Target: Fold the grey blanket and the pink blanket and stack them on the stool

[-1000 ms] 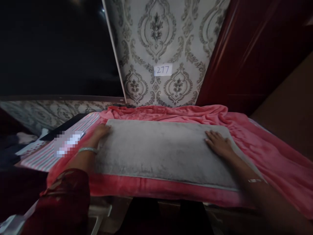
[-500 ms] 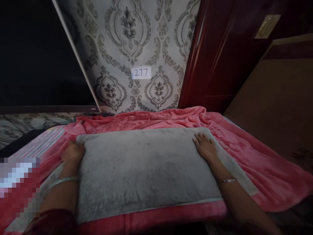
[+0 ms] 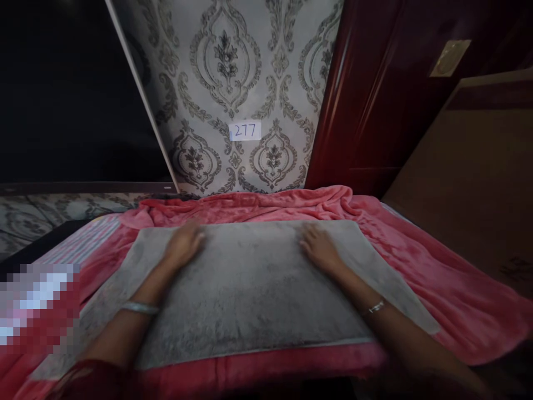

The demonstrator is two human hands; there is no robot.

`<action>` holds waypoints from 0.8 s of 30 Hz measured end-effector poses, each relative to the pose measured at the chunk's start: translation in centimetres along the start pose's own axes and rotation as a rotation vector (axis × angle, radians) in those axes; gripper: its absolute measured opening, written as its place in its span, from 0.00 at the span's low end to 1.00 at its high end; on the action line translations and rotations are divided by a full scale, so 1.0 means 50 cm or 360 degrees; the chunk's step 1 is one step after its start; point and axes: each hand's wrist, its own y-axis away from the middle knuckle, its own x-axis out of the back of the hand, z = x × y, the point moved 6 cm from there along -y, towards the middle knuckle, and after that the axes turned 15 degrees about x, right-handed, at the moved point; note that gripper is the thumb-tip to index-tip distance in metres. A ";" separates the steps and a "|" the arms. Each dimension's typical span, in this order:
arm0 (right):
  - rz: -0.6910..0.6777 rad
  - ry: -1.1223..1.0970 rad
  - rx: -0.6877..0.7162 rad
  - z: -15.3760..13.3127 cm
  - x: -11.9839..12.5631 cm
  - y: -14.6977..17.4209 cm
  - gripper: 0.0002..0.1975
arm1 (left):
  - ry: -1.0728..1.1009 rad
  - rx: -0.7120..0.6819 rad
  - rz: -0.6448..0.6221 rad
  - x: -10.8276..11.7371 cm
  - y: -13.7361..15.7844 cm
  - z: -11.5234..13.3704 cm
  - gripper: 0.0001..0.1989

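A grey plush cloth (image 3: 250,294) lies spread over a pink blanket (image 3: 425,266). On its far left part rests my left hand (image 3: 185,244), blurred by motion, with nothing held in it. Farther right, near the cloth's far edge, my right hand (image 3: 320,247) lies palm down with its fingers apart. Its fingertips are blurred too. A bangle (image 3: 139,307) circles the left wrist and a thin bracelet (image 3: 377,307) the right one. Along the near edge of the grey cloth shows a pink strip (image 3: 258,360).
A dark screen (image 3: 75,100) stands at the left. Patterned wallpaper with a paper label (image 3: 245,130) marked 277 rises behind. A dark red panel (image 3: 353,111) and a brown board (image 3: 474,166) stand at the right. Striped fabric (image 3: 89,236) shows under the blanket at left.
My left hand has moved right from the cloth's left side onto its top. My right hand has moved left, so the hands are closer together. The view has shifted slightly.
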 end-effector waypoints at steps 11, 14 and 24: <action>-0.0283 -0.0272 0.0559 -0.161 -0.065 -0.132 0.32 | -0.0186 -0.0779 -0.0532 -0.114 0.112 0.161 0.33; -0.0347 -0.0145 0.0192 -0.048 -0.067 -0.118 0.31 | -0.0276 -0.0540 -0.0528 -0.093 0.068 0.109 0.34; -0.0195 0.0016 -0.0546 0.189 -0.081 -0.030 0.34 | -0.0365 0.0613 -0.0147 0.017 -0.034 -0.231 0.36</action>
